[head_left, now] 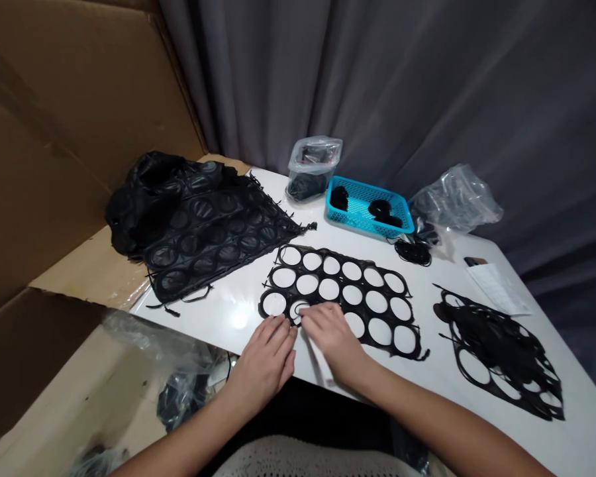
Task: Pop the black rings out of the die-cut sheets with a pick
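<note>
A thin black rubber-like sheet [364, 298] with rows of round cut-outs lies flat on the white table in front of me. My left hand [267, 358] rests at its near left edge, fingers stretched out and fingertips on the rim. Beside it, my right hand [335, 339] is closed round a slim, pale strip-like tool [319, 361], mostly covered by the palm. Its fingertips meet the sheet at a near-row hole, where a thin dark loop [299, 309] shows. The tool's tip is hidden.
A pile of uncut black ring sheets [213, 225] lies left, near cardboard [79, 99]. Behind are a clear bag [314, 165], a blue basket [367, 229] holding black rings, a ring bundle [413, 253] and another plastic bag [459, 199]. Perforated scraps [506, 344] and paper [499, 288] lie right.
</note>
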`<state>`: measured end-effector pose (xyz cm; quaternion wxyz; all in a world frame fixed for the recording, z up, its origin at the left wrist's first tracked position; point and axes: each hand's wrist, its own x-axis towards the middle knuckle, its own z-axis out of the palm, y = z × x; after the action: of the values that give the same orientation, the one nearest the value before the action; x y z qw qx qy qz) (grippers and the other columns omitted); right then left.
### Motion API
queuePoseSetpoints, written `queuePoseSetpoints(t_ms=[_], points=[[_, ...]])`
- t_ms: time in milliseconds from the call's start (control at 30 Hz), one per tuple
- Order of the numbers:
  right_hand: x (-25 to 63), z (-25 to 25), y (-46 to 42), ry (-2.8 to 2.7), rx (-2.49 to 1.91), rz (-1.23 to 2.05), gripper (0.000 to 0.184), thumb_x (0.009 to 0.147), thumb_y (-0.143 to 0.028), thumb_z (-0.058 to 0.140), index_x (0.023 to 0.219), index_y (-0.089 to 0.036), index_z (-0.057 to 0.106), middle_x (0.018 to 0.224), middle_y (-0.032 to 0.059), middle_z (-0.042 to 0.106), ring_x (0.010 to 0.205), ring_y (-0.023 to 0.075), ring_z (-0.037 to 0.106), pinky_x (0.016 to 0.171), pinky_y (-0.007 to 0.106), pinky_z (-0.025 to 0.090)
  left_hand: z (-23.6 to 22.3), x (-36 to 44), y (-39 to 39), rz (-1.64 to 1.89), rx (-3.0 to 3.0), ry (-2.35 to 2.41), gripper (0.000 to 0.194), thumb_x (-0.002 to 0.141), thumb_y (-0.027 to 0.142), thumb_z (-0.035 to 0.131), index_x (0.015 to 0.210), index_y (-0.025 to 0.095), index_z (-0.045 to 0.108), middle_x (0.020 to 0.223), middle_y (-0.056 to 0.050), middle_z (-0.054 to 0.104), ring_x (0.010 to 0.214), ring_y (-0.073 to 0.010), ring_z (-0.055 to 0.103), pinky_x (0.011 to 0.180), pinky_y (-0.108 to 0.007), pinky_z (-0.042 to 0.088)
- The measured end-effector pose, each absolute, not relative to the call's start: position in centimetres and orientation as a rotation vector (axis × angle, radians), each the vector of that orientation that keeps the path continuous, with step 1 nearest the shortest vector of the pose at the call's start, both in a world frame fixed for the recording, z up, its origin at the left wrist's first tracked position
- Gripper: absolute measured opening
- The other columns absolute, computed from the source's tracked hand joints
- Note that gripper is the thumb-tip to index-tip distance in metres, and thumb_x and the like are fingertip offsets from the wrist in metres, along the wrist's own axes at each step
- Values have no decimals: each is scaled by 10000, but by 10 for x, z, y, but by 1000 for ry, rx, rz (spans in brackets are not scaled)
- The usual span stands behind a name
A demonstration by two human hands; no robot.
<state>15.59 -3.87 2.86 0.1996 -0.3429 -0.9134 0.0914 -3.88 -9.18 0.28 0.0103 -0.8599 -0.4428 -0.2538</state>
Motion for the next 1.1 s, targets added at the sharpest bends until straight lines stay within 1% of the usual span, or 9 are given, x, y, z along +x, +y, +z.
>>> queuePoseSetpoints(t_ms=[100,200,267,333,400,533,633,867,1100], points=[[177,39,-5,-2337,-1149,172,172,916,-118,449,973,-200,589,1015,108,700,944,267,615,854,421,420,3,-38,-92,-801,-2694,-1388,317,946,154,487,1228,75,609,1185,-147,669,1174,-307,576,1021,-484,492],[196,53,35,-2020,-1341,135,149,945,-195,445,889,-208,582,964,97,710,889,253,645,830,392,431,4,-38,-93,-811,-2686,-1390,315,948,150,487,1228,70,606,1190,-154,666,1171,-310,583,1016,-491,501],[196,61,51,-1890,-1432,292,129,932,-238,489,869,-217,599,943,67,723,829,230,651,776,353,442,4,-40,-95,-826,-2692,-1387,318,955,152,489,1243,71,597,1210,-157,658,1187,-307,581,1024,-484,503],[183,65,57,-1854,-1451,551,122,905,-258,531,829,-222,620,912,38,735,776,207,643,712,317,443,5,-44,-98,-856,-2721,-1371,325,968,156,490,1273,84,579,1251,-153,640,1235,-296,560,1045,-462,497],[162,65,52,-1878,-1408,799,134,884,-263,557,779,-219,629,894,26,742,769,194,639,689,299,441,5,-51,-100,-887,-2736,-1376,323,979,155,491,1289,109,569,1282,-142,624,1271,-279,541,1070,-446,482],[122,56,29,-1947,-1186,1195,111,862,-246,589,765,-213,633,921,13,743,856,182,654,759,288,464,4,-67,-104,-867,-2650,-1500,296,984,165,499,1269,137,576,1264,-138,630,1242,-277,563,1075,-477,474],[110,48,11,-2010,-1069,1356,113,871,-232,587,768,-212,630,917,6,736,864,176,660,782,295,476,4,-75,-103,-807,-2666,-1502,290,987,184,496,1261,138,579,1238,-133,645,1234,-279,570,1069,-487,482],[112,37,-4,-1979,-1075,1366,86,873,-207,606,801,-207,652,920,25,737,910,194,677,836,336,516,6,-76,-102,-774,-2708,-1475,289,979,162,487,1247,142,593,1231,-120,656,1231,-279,564,1072,-498,467],[108,33,-9,-2036,-1076,1270,108,864,-168,615,774,-213,657,898,23,729,921,201,650,846,357,505,6,-76,-102,-725,-2722,-1469,277,979,155,485,1231,124,597,1250,-124,645,1234,-287,544,1070,-498,455]])
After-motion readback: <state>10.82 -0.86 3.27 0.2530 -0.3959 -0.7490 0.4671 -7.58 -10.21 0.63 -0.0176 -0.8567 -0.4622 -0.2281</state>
